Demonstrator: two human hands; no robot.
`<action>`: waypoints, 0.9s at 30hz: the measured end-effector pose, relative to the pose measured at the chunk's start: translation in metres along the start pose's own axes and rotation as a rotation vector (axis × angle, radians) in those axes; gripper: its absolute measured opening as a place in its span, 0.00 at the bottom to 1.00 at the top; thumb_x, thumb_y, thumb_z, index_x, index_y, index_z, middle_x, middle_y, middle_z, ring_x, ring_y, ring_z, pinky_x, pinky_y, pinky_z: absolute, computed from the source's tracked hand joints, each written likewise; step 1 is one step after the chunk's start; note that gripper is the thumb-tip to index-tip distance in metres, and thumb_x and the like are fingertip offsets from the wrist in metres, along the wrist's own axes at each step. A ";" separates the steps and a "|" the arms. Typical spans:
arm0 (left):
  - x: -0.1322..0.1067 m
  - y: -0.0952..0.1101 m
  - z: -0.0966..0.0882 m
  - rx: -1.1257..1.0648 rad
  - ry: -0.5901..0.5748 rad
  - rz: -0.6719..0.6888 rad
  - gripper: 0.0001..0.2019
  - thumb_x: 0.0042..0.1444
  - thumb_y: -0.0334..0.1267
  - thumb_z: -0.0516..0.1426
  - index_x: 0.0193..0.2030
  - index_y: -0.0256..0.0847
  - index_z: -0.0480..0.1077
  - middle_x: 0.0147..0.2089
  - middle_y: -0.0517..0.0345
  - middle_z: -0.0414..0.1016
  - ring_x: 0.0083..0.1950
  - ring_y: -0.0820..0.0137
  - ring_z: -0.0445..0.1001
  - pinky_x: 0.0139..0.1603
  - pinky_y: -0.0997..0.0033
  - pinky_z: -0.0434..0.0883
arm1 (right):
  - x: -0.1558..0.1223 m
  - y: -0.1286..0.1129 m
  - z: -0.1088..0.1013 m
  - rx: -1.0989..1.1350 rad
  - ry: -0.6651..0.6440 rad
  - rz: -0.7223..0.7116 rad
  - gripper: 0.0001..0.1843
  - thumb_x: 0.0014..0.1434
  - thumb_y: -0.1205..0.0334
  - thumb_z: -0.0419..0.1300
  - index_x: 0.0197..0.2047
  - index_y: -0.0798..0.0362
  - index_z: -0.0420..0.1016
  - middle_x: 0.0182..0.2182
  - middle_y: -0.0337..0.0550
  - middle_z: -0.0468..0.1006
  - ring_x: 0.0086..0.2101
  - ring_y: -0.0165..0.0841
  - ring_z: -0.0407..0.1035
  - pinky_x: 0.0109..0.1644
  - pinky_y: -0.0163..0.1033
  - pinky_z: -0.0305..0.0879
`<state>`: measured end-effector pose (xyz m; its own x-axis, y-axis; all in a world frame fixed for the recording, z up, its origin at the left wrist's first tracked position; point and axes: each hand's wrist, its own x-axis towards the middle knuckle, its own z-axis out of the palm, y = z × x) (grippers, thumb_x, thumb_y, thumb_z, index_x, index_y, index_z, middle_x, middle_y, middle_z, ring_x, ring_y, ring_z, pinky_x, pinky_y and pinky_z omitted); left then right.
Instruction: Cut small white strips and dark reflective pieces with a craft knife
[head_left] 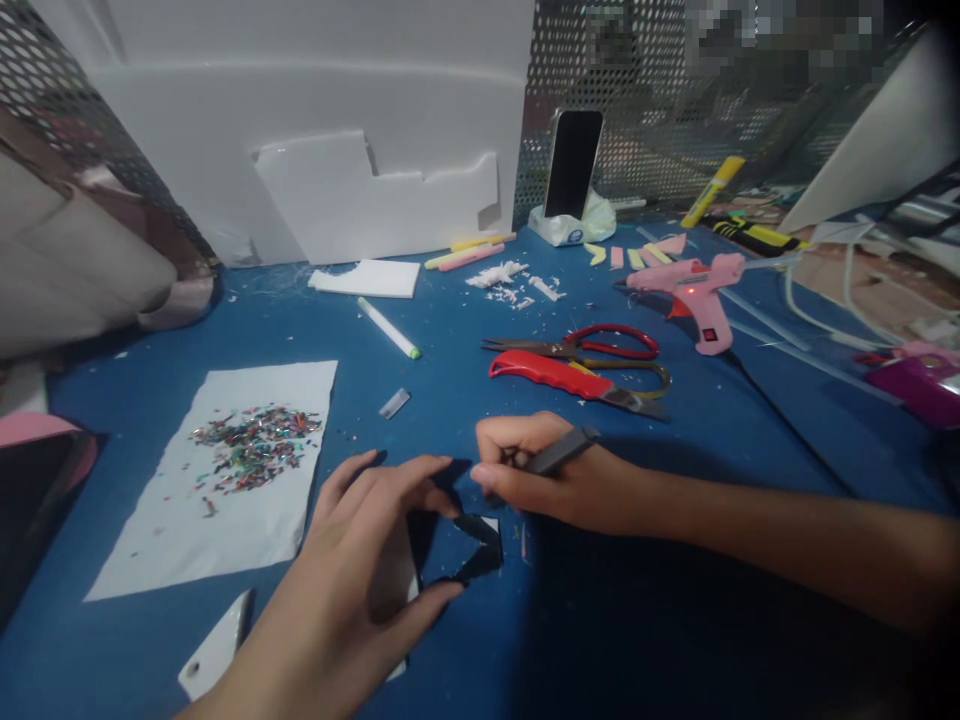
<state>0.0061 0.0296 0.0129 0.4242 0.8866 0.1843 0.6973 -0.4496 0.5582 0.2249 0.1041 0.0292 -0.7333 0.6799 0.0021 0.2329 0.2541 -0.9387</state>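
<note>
My left hand rests on the blue table, its thumb and fingertips at two edges of a small dark V-shaped piece with a white corner. Part of a white piece shows under that palm. Closed around a dark grey pen-shaped tool, my right hand is just beyond the V-shaped piece. Its fingers hide the tool's tip, so I cannot tell whether it is a pen or a blade. Small scraps lie beside the piece.
Beyond my right hand lie a red-handled knife and scissors. A pink glue gun trails its cable at right. Colourful flakes cover a white sheet at left. A phone stands at the back.
</note>
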 end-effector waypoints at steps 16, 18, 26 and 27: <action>0.001 0.000 0.001 -0.014 0.006 0.013 0.31 0.55 0.36 0.59 0.62 0.51 0.49 0.50 0.63 0.70 0.57 0.66 0.66 0.67 0.54 0.48 | 0.000 0.003 0.000 0.046 -0.051 0.012 0.18 0.64 0.59 0.55 0.24 0.56 0.60 0.20 0.32 0.62 0.22 0.23 0.57 0.26 0.30 0.53; 0.001 0.000 0.001 -0.014 0.004 0.018 0.31 0.54 0.36 0.59 0.62 0.51 0.50 0.49 0.64 0.70 0.54 0.67 0.68 0.67 0.55 0.47 | 0.000 0.003 0.000 0.044 -0.031 0.008 0.17 0.64 0.59 0.55 0.25 0.56 0.61 0.21 0.33 0.62 0.22 0.23 0.57 0.26 0.29 0.53; 0.001 0.001 0.000 -0.024 -0.008 0.008 0.32 0.54 0.37 0.59 0.62 0.52 0.49 0.49 0.65 0.71 0.53 0.68 0.68 0.68 0.55 0.46 | -0.001 0.002 0.000 0.042 0.014 0.001 0.16 0.63 0.61 0.57 0.25 0.57 0.61 0.21 0.32 0.63 0.23 0.22 0.57 0.26 0.29 0.52; 0.001 0.001 0.000 -0.024 -0.009 0.007 0.32 0.54 0.37 0.59 0.62 0.52 0.49 0.49 0.65 0.71 0.53 0.68 0.68 0.68 0.55 0.45 | -0.001 0.002 0.000 0.033 0.023 -0.004 0.16 0.62 0.61 0.58 0.25 0.57 0.61 0.21 0.32 0.62 0.23 0.22 0.56 0.26 0.29 0.52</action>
<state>0.0070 0.0297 0.0134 0.4340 0.8825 0.1812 0.6805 -0.4529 0.5760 0.2260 0.1041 0.0268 -0.7193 0.6946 0.0132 0.2084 0.2339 -0.9497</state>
